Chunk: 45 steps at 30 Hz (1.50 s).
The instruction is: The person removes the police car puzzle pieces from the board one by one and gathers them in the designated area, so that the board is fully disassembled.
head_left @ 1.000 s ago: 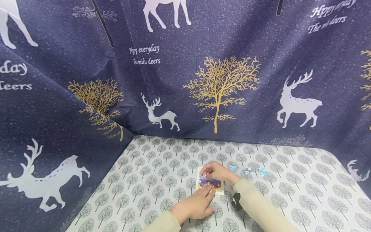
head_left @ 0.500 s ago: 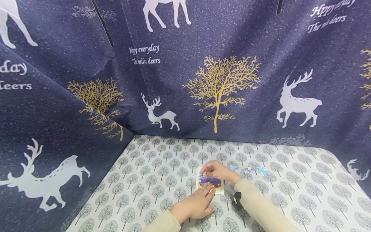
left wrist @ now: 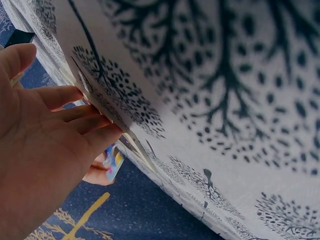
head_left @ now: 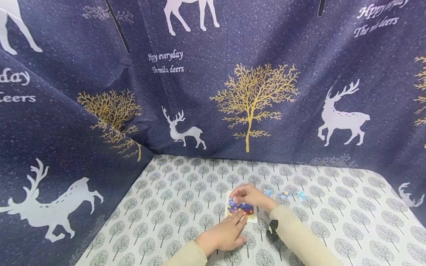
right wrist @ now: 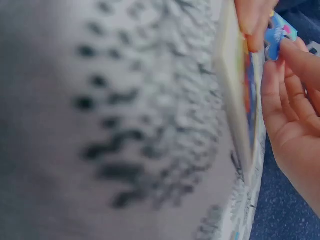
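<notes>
A small jigsaw puzzle in a pale-rimmed tray (head_left: 226,212) lies flat on the cloth, showing a purple, blue and red picture. My right hand (head_left: 253,196) is over its far part and pinches a blue jigsaw piece (right wrist: 275,39) between thumb and fingers. In the left wrist view that piece (left wrist: 118,164) stands tilted up off the board, with pink and yellow marks on it. My left hand (head_left: 223,233) rests its straight fingertips on the near part of the puzzle, thumb spread to the side. Both hands hide parts of the picture.
To the right of the tray lie several loose light-blue jigsaw pieces (head_left: 284,194). A white tablecloth (head_left: 179,221) with tree prints covers the table. Behind it hangs a dark blue curtain (head_left: 206,92) with deer and trees. A black wrist strap (head_left: 272,229) is on the right sleeve.
My right hand and forearm have shifted very slightly away from the body over the puzzle. The left hand and the loose pieces stay where they were.
</notes>
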### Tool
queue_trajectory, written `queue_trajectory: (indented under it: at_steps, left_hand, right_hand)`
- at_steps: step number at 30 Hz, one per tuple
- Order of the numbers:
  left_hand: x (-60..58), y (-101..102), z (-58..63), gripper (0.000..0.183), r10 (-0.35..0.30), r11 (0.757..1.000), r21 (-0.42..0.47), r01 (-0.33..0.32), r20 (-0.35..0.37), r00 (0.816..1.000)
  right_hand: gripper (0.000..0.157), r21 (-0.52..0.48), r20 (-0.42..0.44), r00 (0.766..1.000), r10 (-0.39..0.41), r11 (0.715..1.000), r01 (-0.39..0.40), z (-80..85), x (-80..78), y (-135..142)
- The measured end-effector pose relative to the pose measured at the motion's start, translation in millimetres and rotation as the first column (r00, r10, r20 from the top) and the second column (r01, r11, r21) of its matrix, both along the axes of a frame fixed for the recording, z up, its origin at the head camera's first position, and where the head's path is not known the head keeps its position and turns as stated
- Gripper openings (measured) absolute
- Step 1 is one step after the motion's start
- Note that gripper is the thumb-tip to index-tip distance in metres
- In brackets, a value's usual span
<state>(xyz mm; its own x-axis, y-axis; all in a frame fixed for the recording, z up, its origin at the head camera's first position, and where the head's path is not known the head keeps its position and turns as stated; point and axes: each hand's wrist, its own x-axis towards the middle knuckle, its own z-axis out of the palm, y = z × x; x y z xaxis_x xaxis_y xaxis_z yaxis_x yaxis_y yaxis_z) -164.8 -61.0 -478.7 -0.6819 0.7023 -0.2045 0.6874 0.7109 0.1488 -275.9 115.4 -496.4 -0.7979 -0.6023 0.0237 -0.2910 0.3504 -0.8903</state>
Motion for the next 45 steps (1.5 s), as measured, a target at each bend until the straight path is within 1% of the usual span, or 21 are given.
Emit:
queue_trajectory:
  at_steps: [2,5,8,9,12,16,18,21,22,27,30,35,38,42,45]
  left_hand:
    - [-0.6,0,-0.8,0.065,-0.001,1.0,0.001,0.001,-0.002,1.0]
    - [-1.0,0,-1.4,0.065,-0.001,1.0,0.006,0.001,-0.002,1.0]
    - [-1.1,0,-2.4,0.065,0.001,1.0,0.008,-0.001,-0.005,1.0]
    - [-1.1,0,-2.5,0.065,0.001,1.0,0.007,-0.001,-0.007,1.0]
    - [-1.3,0,-3.7,0.065,0.003,1.0,0.005,-0.003,-0.013,1.0]
    - [-1.0,-1,-5.1,0.065,0.007,1.0,0.006,-0.006,-0.014,1.0]
    - [-0.4,-1,-5.5,0.065,0.007,1.0,0.006,-0.007,-0.012,1.0]
    - [0.4,-1,-5.5,0.066,0.009,1.0,0.009,-0.009,-0.009,1.0]
    - [0.6,-1,-5.4,0.066,0.01,1.0,0.01,-0.009,-0.008,1.0]
    - [0.8,-1,-4.5,0.066,0.015,1.0,0.014,-0.015,-0.009,1.0]
    - [0.7,-1,-3.6,0.067,0.017,1.0,0.013,-0.017,-0.009,1.0]
    - [1.0,-1,-3.7,0.066,0.012,1.0,0.008,-0.012,-0.014,1.0]
    - [1.2,-1,-4.5,0.066,0.014,1.0,0.011,-0.014,-0.012,1.0]
    - [1.2,-1,-4.1,0.067,0.016,1.0,0.017,-0.016,-0.013,1.0]
    - [0.6,-1,-5.0,0.067,0.012,1.0,0.017,-0.012,-0.018,1.0]
  right_hand:
    - [0.018,-0.023,0.005,1.0,0.01,1.0,-0.009,1.3,-0.8,2]
    - [0.02,-0.06,0.037,0.999,0.025,0.998,-0.023,4.4,-0.9,6]
    - [0.021,-0.048,0.021,0.999,0.024,0.999,-0.023,6.5,-0.8,9]
    - [0.022,-0.036,0.024,1.0,0.011,0.999,-0.01,6.8,-1.0,10]
    - [0.022,0.002,-0.008,0.999,-0.031,1.0,0.031,7.3,-2.1,13]
    - [0.023,-0.002,0.003,0.997,-0.08,0.997,0.08,8.7,-3.2,18]
    - [0.023,-0.014,0.012,0.996,-0.09,0.996,0.09,9.8,-3.4,22]
    - [0.024,-0.015,-0.007,0.994,-0.107,0.994,0.107,12.1,-3.4,30]
    - [0.023,-0.001,-0.016,0.992,-0.122,0.993,0.122,12.8,-3.4,33]
    - [0.026,-0.006,0.036,0.986,-0.164,0.986,0.164,16.3,-2.2,46]
    - [0.029,-0.019,0.059,0.986,-0.158,0.987,0.16,18.7,-0.1,53]
    - [0.03,0.005,0.019,0.987,-0.157,0.988,0.157,22.1,3.6,64]
    - [0.03,-0.007,0.001,0.988,-0.154,0.988,0.154,19.4,3.7,72]
    - [0.029,-0.011,-0.026,0.985,-0.171,0.985,0.171,14.1,4.3,82]
    - [0.028,0.008,-0.049,0.982,-0.184,0.983,0.185,12.6,6.6,88]
